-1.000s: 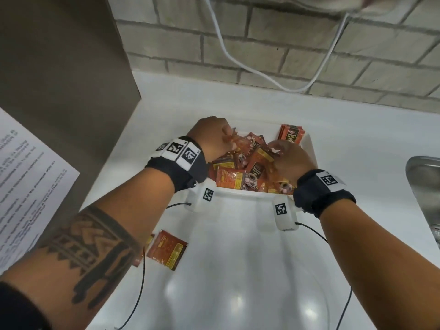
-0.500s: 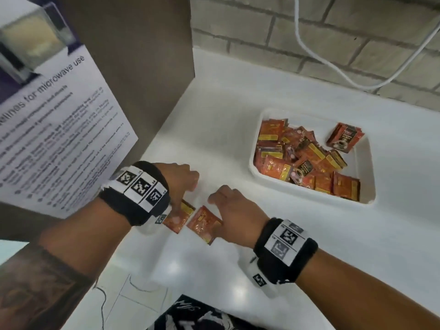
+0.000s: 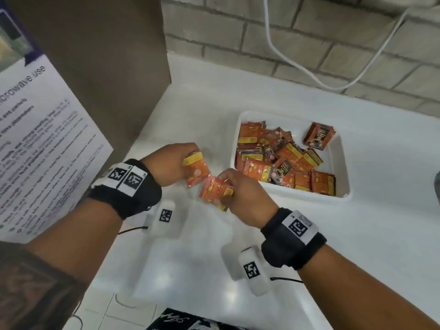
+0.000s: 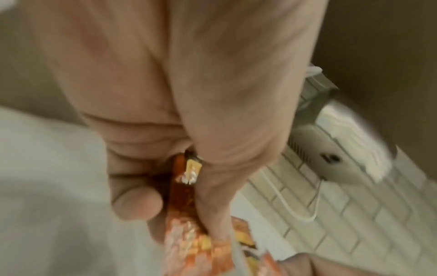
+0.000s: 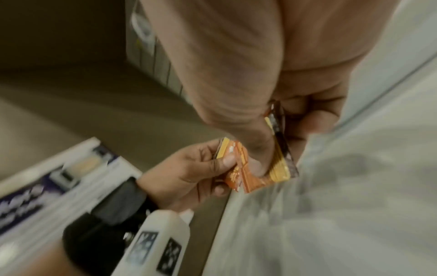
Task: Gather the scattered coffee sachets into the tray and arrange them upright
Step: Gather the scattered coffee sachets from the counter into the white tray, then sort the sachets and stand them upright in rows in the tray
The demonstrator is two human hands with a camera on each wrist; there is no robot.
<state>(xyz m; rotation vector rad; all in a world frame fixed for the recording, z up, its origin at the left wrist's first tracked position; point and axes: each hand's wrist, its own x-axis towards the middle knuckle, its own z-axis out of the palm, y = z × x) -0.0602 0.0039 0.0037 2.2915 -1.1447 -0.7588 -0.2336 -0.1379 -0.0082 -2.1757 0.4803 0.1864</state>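
- Both hands are up off the counter now, each with a stray sachet that was lying flat half a second ago.
- Left hand (image 3: 170, 160) pinches one sachet (image 3: 196, 171).
- Right hand (image 3: 240, 195) grips another sachet (image 3: 214, 191), maybe two, it's blurry.
- Tray (image 3: 342, 160) sits just right of them, its pile still jumbled, so the upright sorting comes later.

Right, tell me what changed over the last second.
Both hands left the tray and came back toward the near left of the counter. The left hand picked up an orange sachet; the right hand picked up another sachet. The tray and the heap of sachets lying in it stayed put.
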